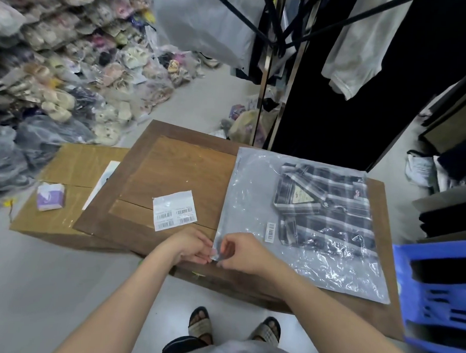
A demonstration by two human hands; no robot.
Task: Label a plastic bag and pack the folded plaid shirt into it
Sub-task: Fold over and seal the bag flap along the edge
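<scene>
A clear plastic bag (255, 193) lies flat on the brown wooden board (179, 169), with the folded dark plaid shirt (328, 206) inside its right half. A small barcode label (270, 231) is stuck on the bag beside the shirt. My left hand (190, 244) and my right hand (241, 252) meet at the bag's near left corner, and both pinch its edge between the fingertips. A sheet of barcode stickers (174, 210) rests on the board to the left of the bag.
A cardboard box (68, 176) with a purple tissue pack (51, 196) stands at the left. Piles of bagged slippers (72, 65) fill the back left. A blue plastic crate (439, 297) sits at the right, and a clothes rack with hanging garments (355, 43) stands behind.
</scene>
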